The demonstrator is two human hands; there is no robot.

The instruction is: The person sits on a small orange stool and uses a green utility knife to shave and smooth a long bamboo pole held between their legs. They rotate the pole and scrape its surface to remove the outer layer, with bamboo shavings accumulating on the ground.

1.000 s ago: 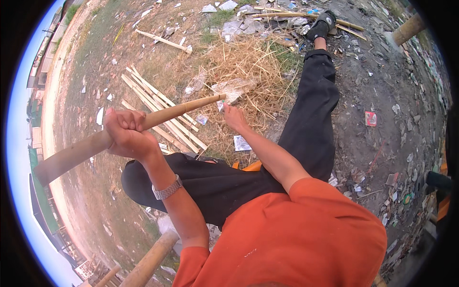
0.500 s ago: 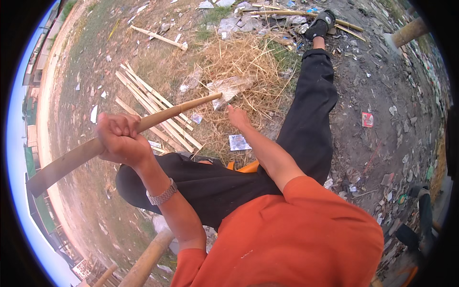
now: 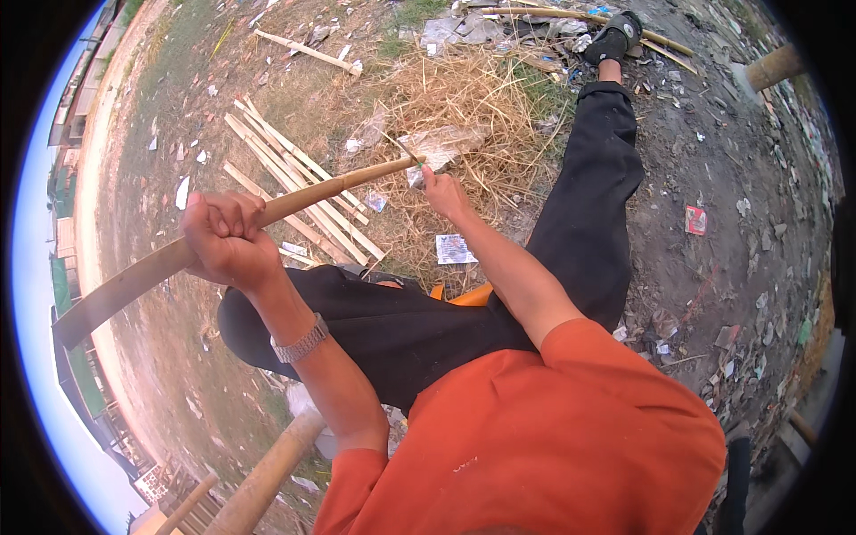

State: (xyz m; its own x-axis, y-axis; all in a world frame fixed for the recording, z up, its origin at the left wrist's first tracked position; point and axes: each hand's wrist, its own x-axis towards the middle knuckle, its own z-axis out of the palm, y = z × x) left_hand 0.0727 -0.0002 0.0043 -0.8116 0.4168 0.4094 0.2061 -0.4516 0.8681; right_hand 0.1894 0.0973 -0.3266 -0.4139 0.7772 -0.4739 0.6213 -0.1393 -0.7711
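Observation:
My left hand (image 3: 229, 234) is closed in a fist round a long-handled knife (image 3: 299, 200). Its wide, flat, grey-brown blade points to the lower left, and its pale wooden handle tapers away to the right. Beyond that handle's far end, my right hand (image 3: 446, 194) has its thumb and forefinger pinched together. A thin sliver (image 3: 400, 147) shows at those fingertips and slants up to the left; how much of it the fingers cover is hidden. Dry straw (image 3: 481, 107) lies on the ground behind my right hand.
Several pale split strips (image 3: 283, 160) lie left of the straw, partly behind the knife handle. My black-trousered leg (image 3: 584, 187) stretches out to the right. A thick round pole (image 3: 267, 473) stands at lower left. Scraps of litter (image 3: 695, 219) dot the dark ground at right.
My right fingertips have moved up, closer to the end of the knife's handle. The thin sliver shows more clearly at them. My left hand keeps its grip, and the whole view has shifted slightly.

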